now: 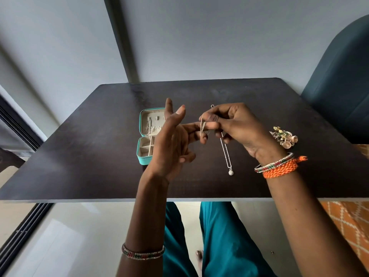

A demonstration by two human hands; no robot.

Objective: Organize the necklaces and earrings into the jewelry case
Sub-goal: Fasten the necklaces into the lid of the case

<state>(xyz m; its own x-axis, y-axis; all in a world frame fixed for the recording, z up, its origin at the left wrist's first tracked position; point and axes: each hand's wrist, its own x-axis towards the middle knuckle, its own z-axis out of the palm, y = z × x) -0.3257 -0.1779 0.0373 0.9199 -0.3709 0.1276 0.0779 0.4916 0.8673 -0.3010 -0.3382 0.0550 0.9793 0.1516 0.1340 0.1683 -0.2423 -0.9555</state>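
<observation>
Above the near edge of the dark table (79, 156), two hands meet over one fine chain. The left hand (171, 144) is raised with its palm turned up and fingers spread loose, the chain (202, 124) looped over one outstretched finger. The right hand (237, 126) pinches that chain between thumb and fingertips, closed tight on it. A second necklace (226, 150) lies on the table below the right hand, its one small pendant (230, 172) nearest the viewer. To the right, a heap of gold earrings (284, 137) sits beside the right wrist; their count cannot be told. Left of the hands, one teal case (142, 154) lies open, its lid holding a chain and its base split into compartments. Beyond the table stand a grey wall and one dark blue chair (339, 86).
</observation>
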